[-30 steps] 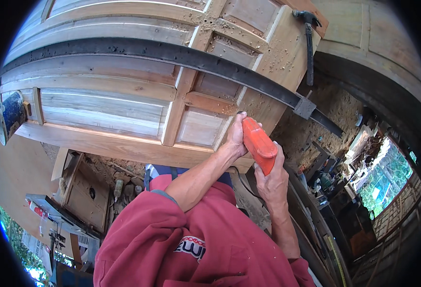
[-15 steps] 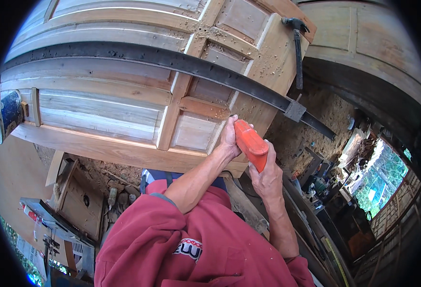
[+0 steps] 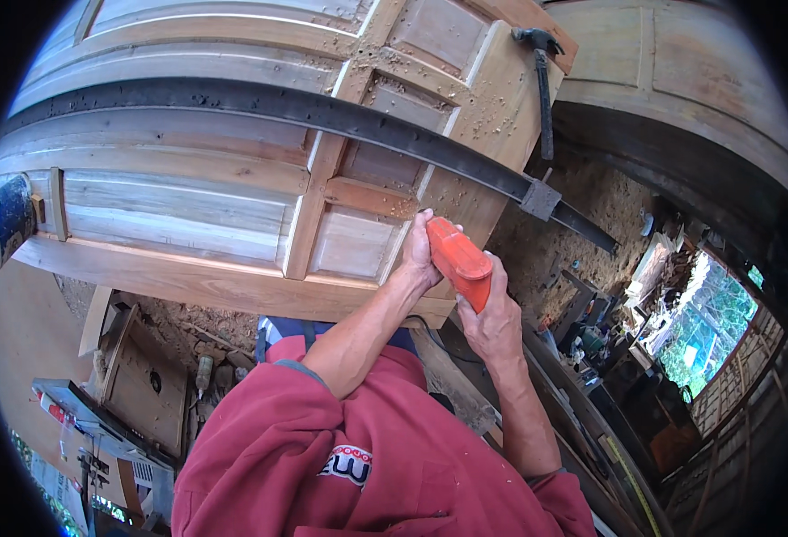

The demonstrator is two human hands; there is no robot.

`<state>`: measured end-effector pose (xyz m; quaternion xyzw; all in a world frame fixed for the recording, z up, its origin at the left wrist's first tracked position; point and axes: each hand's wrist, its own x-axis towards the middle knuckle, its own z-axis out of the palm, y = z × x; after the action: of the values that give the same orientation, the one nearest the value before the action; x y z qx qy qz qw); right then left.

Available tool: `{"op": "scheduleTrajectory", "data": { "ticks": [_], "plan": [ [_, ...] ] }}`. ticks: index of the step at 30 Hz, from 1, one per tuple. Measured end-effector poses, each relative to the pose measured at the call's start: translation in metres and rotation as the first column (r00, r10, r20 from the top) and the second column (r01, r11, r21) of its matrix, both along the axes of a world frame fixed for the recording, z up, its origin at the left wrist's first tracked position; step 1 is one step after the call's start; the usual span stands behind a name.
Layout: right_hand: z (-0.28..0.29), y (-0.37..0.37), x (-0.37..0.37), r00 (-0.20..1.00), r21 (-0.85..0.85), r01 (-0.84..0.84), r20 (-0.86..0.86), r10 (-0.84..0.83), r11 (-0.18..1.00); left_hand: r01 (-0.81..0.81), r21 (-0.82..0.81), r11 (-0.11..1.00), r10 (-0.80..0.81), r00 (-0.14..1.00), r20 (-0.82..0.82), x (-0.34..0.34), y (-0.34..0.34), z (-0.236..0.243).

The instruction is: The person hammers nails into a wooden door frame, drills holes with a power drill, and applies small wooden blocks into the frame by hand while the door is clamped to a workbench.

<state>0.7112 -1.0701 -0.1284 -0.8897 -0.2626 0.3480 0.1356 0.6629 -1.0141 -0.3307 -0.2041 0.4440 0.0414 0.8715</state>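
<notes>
From above I view the bare left hand gripping the far end, and the bare right hand the near end, of an orange, block-shaped tool — located over the near right corner of a pale-brown, panelled wooden door; contact I cannot tell.

Two hands, one hammer
</notes>
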Motion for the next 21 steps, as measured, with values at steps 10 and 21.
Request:
{"op": "scheduleTrajectory", "data": {
  "ticks": [10,21],
  "plan": [
    [-0.002,-0.002,0.002,1.000,0.023,-0.013,-0.004,0.013,1.000,-0.011,0.034,0.999,0.011,1.000,-0.015,0.001,-0.002,-0.003],
    [0.021,0.010,-0.005,0.997,-0.097,0.048,-0.053,-0.053,0.994,-0.068,0.008,0.998,0.069,0.991,-0.111,0.000,0.005,0.044]
  ]
}}
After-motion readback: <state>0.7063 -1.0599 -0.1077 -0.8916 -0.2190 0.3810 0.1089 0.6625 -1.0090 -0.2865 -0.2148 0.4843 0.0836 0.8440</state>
